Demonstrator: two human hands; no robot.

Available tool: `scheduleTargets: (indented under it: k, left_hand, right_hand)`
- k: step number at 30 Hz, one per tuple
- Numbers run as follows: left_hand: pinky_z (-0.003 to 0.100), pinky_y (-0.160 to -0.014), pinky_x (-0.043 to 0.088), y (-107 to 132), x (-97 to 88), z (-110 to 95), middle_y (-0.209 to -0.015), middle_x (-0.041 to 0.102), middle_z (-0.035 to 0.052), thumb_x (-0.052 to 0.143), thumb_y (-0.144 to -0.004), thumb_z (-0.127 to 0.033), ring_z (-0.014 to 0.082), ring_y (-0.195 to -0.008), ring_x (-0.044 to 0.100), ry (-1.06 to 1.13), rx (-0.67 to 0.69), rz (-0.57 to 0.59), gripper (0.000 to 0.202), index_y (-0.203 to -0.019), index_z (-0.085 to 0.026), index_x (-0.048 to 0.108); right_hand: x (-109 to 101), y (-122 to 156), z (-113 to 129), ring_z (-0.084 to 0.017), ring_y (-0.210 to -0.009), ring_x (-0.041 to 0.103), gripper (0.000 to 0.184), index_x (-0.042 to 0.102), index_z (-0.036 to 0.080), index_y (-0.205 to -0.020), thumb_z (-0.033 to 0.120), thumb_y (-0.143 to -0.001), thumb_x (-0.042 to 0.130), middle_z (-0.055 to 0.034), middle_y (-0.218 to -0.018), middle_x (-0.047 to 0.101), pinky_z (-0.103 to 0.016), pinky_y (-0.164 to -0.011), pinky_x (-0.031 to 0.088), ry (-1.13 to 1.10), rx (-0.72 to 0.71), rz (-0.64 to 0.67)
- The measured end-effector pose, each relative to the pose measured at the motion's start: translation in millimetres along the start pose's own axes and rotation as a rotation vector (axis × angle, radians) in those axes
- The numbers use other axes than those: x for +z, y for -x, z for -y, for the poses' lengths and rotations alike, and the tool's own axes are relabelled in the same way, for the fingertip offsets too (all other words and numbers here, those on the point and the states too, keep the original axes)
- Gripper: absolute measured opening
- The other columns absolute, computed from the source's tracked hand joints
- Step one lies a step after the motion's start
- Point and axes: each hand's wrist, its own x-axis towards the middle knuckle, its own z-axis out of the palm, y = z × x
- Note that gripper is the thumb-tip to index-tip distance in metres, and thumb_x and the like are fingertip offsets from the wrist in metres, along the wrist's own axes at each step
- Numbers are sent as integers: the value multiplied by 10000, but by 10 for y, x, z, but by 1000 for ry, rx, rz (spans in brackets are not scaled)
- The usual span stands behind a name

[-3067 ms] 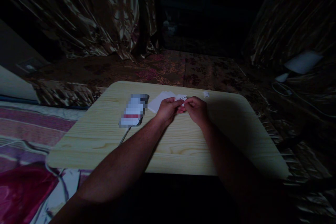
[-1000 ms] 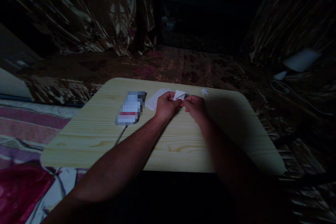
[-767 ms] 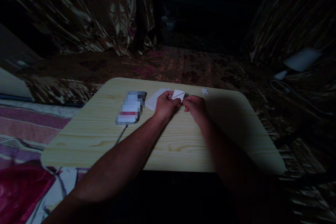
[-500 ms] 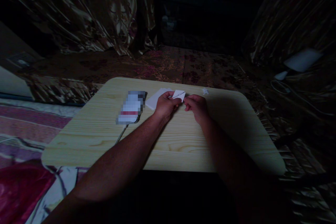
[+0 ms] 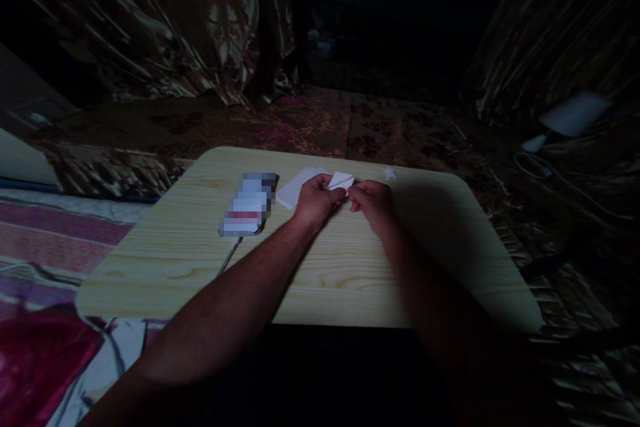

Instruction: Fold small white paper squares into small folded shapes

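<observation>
A small piece of folded white paper, crossed by a dark diagonal line, is pinched in my left hand above the table. My right hand is closed at the paper's lower right corner, thumb and fingertips pressed together on it. Partly behind my left hand lies a stack of white paper. The undersides of the fingers and the back of the folded piece are hidden.
The wooden table bears a phone-like device, its screen blurred out, with a cable. A small white paper piece lies near the far edge. A white lamp stands at the right, beyond the table.
My right hand has shifted slightly left, closer to my left thumb at the paper's lower corner. My left hand keeps its hold, and the view has moved a little.
</observation>
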Motion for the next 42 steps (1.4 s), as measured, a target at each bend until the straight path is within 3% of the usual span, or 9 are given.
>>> scheduleTargets:
  k: [12, 42]
  left_hand:
    - [210, -446, 329, -9, -6, -2, -567, 636, -15, 852, -534, -196, 79, -448, 490, 14, -21, 10, 321, -773, -146, 643]
    - [202, -445, 318, 10, 6, -29, -632, 672, -18, 809, -522, -160, 76, -452, 484, -23, -5, 5, 391, -877, -148, 646]
  right_hand:
    - [2, 18, 40, -112, -431, 520, 158, 653, 190, -616, 325, -695, 676, 38, -453, 583, -232, -487, 404, -22, 15, -5]
    - [-9, 23, 31, -115, -446, 501, 127, 653, 195, -640, 311, -690, 650, 41, -461, 587, -232, -478, 346, 38, -8, -4]
